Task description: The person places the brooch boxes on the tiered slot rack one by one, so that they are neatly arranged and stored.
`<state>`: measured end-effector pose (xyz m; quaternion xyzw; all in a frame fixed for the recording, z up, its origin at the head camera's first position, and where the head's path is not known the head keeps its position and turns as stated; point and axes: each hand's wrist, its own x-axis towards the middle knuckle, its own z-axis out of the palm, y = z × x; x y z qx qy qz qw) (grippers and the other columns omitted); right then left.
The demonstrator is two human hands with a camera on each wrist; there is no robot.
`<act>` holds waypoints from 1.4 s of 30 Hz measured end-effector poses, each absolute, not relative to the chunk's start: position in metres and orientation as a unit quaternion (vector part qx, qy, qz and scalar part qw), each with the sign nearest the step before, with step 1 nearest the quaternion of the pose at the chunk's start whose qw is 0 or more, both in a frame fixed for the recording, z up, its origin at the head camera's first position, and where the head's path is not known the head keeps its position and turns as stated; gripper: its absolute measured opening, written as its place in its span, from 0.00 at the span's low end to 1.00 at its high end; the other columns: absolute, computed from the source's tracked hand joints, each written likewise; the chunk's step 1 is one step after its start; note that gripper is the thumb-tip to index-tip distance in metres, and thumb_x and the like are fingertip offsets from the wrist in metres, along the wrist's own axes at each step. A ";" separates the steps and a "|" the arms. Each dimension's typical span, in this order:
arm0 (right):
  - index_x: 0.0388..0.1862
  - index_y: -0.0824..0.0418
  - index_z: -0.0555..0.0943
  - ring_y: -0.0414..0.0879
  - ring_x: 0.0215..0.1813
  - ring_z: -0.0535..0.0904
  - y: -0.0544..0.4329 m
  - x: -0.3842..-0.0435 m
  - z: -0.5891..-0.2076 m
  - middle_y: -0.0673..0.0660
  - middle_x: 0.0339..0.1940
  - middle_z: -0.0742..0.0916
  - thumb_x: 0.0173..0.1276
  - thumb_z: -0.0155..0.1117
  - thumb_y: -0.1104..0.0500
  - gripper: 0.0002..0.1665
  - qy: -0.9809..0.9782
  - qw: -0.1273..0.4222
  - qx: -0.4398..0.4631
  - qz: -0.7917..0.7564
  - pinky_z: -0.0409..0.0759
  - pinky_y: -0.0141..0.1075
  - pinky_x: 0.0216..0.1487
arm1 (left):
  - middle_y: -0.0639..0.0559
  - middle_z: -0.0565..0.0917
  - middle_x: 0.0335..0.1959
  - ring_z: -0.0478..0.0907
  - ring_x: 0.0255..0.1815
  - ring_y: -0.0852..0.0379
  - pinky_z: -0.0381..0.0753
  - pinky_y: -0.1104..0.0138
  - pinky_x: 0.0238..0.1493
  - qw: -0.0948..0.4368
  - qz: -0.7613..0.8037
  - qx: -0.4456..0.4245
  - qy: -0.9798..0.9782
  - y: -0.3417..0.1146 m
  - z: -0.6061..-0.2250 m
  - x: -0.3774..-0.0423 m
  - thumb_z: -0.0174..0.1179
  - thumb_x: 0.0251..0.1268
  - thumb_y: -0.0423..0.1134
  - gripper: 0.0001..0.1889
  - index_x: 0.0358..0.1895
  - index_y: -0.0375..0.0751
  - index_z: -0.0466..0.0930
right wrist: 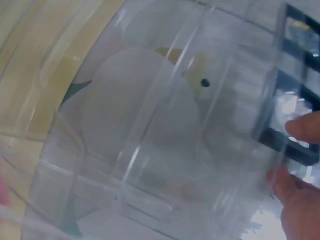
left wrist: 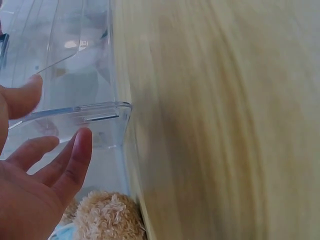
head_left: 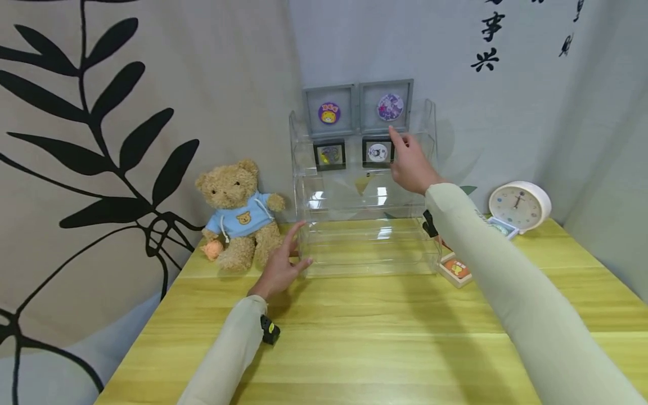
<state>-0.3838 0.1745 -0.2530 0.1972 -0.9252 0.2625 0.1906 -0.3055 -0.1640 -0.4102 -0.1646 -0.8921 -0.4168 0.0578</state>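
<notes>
A clear acrylic stepped rack (head_left: 354, 264) stands on the table. My left hand (head_left: 279, 268) is at its lower left side, fingers extended; in the left wrist view the thumb and fingers (left wrist: 75, 167) lie either side of the clear side panel. My right hand (head_left: 412, 166) pinches the right edge of a small black frame (head_left: 377, 152) with a round white badge. In the right wrist view, one fingertip overlaps the frame's face (right wrist: 282, 107). Left of it is another small black frame (head_left: 329, 154). Two larger grey frames with round badges, left (head_left: 311, 121) and right (head_left: 368, 121), stand on the top tier.
A teddy bear (head_left: 240, 219) in a blue hoodie sits left of the rack. To the right are a small wooden box (head_left: 455, 270) with an orange picture, a light-blue item (head_left: 503, 226) and a round white clock (head_left: 520, 206). A printed curtain (head_left: 253, 67) hangs behind.
</notes>
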 end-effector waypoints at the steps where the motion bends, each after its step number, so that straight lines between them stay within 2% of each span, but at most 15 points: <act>1: 0.84 0.60 0.42 0.67 0.70 0.65 0.177 -0.379 -0.253 0.76 0.73 0.63 0.68 0.53 0.71 0.50 -0.923 0.191 0.201 0.265 0.69 0.60 0.73 | 0.28 0.68 0.73 0.80 0.63 0.34 0.89 0.50 0.51 0.059 -0.417 -0.166 -0.892 -0.164 -0.411 -0.305 0.68 0.64 0.36 0.51 0.76 0.85 0.45; 4: 0.84 0.61 0.44 0.68 0.69 0.66 0.186 -0.362 -0.254 0.76 0.74 0.61 0.69 0.55 0.70 0.49 -0.919 0.200 0.213 0.264 0.70 0.61 0.71 | 0.29 0.70 0.72 0.81 0.61 0.36 0.89 0.51 0.51 0.064 -0.416 -0.171 -0.891 -0.163 -0.413 -0.305 0.68 0.65 0.35 0.50 0.76 0.83 0.46; 10: 0.78 0.63 0.59 0.68 0.58 0.76 0.211 -0.317 -0.268 0.73 0.70 0.66 0.73 0.59 0.63 0.38 -0.922 0.182 0.188 0.286 0.80 0.61 0.60 | 0.29 0.70 0.72 0.81 0.61 0.35 0.89 0.51 0.51 0.067 -0.411 -0.167 -0.894 -0.165 -0.414 -0.302 0.67 0.66 0.35 0.48 0.76 0.81 0.47; 17: 0.69 0.70 0.69 0.69 0.59 0.77 0.250 -0.283 -0.304 0.73 0.63 0.72 0.74 0.58 0.62 0.27 -0.917 0.173 0.179 0.312 0.82 0.62 0.57 | 0.31 0.70 0.72 0.82 0.60 0.36 0.89 0.52 0.51 0.073 -0.411 -0.168 -0.893 -0.163 -0.413 -0.303 0.66 0.66 0.34 0.49 0.76 0.83 0.47; 23: 0.66 0.72 0.70 0.72 0.59 0.76 0.275 -0.277 -0.339 0.74 0.62 0.72 0.74 0.58 0.62 0.25 -0.932 0.143 0.150 0.297 0.81 0.64 0.56 | 0.30 0.69 0.73 0.82 0.60 0.34 0.90 0.52 0.50 0.070 -0.416 -0.167 -0.891 -0.163 -0.412 -0.303 0.67 0.65 0.34 0.49 0.76 0.82 0.47; 29: 0.63 0.76 0.72 0.70 0.54 0.79 0.292 -0.280 -0.369 0.77 0.54 0.79 0.71 0.63 0.61 0.27 -0.955 0.067 0.150 0.247 0.83 0.62 0.52 | 0.31 0.70 0.73 0.82 0.59 0.37 0.90 0.52 0.48 0.066 -0.419 -0.164 -0.891 -0.164 -0.408 -0.304 0.67 0.67 0.41 0.45 0.75 0.83 0.48; 33: 0.62 0.77 0.72 0.63 0.48 0.80 0.299 -0.282 -0.384 0.74 0.48 0.83 0.69 0.66 0.58 0.30 -0.960 0.010 0.166 0.225 0.84 0.56 0.47 | 0.29 0.72 0.70 0.85 0.55 0.37 0.90 0.51 0.47 0.080 -0.412 -0.160 -0.893 -0.161 -0.407 -0.305 0.65 0.69 0.43 0.40 0.76 0.75 0.52; 38: 0.58 0.74 0.74 0.51 0.38 0.79 0.301 -0.290 -0.395 0.65 0.39 0.86 0.70 0.64 0.60 0.24 -0.960 -0.020 0.173 0.221 0.83 0.44 0.38 | 0.30 0.75 0.67 0.87 0.51 0.38 0.91 0.52 0.44 0.095 -0.407 -0.147 -0.897 -0.158 -0.407 -0.306 0.66 0.68 0.41 0.39 0.77 0.66 0.54; 40: 0.58 0.74 0.74 0.49 0.36 0.78 0.302 -0.294 -0.397 0.62 0.36 0.85 0.70 0.63 0.60 0.23 -0.963 -0.027 0.167 0.211 0.80 0.40 0.37 | 0.30 0.76 0.67 0.87 0.50 0.38 0.91 0.52 0.44 0.102 -0.406 -0.148 -0.896 -0.157 -0.406 -0.307 0.67 0.67 0.40 0.39 0.77 0.63 0.56; 42: 0.59 0.74 0.74 0.50 0.37 0.78 0.303 -0.296 -0.398 0.64 0.38 0.85 0.70 0.62 0.62 0.24 -0.966 -0.039 0.157 0.201 0.81 0.41 0.38 | 0.30 0.77 0.66 0.88 0.50 0.38 0.91 0.52 0.45 0.107 -0.405 -0.152 -0.895 -0.157 -0.406 -0.307 0.67 0.67 0.38 0.39 0.77 0.61 0.56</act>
